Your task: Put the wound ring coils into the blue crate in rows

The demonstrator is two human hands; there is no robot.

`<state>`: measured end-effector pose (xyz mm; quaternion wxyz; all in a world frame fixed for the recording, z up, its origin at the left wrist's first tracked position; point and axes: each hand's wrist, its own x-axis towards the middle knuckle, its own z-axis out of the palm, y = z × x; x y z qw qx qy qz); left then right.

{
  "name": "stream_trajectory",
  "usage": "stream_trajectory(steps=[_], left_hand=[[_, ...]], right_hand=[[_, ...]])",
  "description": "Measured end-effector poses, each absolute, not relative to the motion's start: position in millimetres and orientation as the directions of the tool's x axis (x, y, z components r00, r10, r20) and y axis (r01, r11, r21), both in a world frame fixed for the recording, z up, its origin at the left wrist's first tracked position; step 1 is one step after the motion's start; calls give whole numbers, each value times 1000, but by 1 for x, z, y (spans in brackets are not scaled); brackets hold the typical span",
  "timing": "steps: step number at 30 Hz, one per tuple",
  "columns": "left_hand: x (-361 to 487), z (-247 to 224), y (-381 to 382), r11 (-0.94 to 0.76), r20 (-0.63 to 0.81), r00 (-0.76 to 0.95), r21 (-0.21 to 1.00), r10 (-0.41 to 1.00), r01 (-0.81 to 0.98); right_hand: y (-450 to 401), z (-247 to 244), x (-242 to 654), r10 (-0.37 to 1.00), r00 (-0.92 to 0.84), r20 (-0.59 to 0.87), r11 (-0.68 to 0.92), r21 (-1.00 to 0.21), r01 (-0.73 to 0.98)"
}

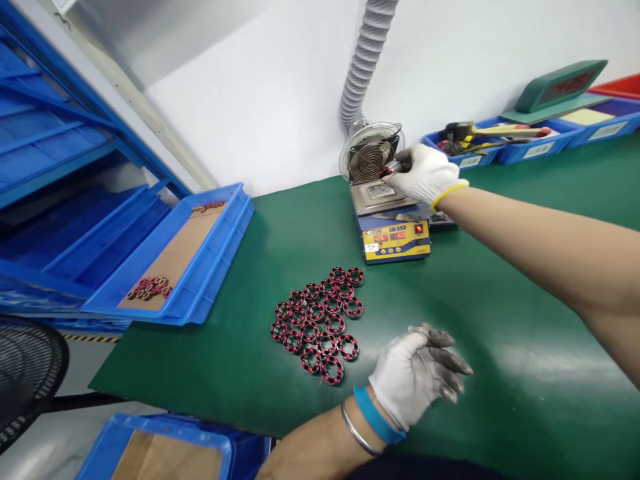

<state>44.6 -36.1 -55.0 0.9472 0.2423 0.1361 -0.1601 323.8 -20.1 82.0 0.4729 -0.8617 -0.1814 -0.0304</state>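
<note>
My right hand, in a white glove with a yellow cuff, is closed on a small red-and-black ring in front of the round fan guard. Below it is a blue and yellow soldering station with lit red digits. My left hand, in a white glove with grey-stained fingers, lies palm up near the front of the green table. Its fingers are apart and nothing is in them. Several red-and-black wound rings form a cluster left of that hand.
A blue tray with cardboard and more rings stands at the left, beside blue racks. Blue bins with tools line the back right. A grey hose hangs behind the station. A black fan is at the lower left.
</note>
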Motion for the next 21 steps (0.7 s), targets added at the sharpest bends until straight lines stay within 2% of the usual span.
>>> stream_trajectory(steps=[4,8,12,17,21], left_hand=[[45,-53,-34,847,-311,933,433,-181,309],[43,-42,-37,844,-339,927,440,-161,308],[41,-35,-40,845,-365,923,449,-123,290],[41,-43,-39,836,-302,935,450,-189,314],[40,-43,-39,845,-285,944,451,-168,287]], right_hand=[[6,82,342,316,924,218,-673,-635,380],[12,77,345,360,908,212,-716,-561,415],[13,71,348,379,906,188,-739,-528,419],[14,71,346,364,914,179,-747,-530,401],[13,76,343,363,913,186,-736,-544,403]])
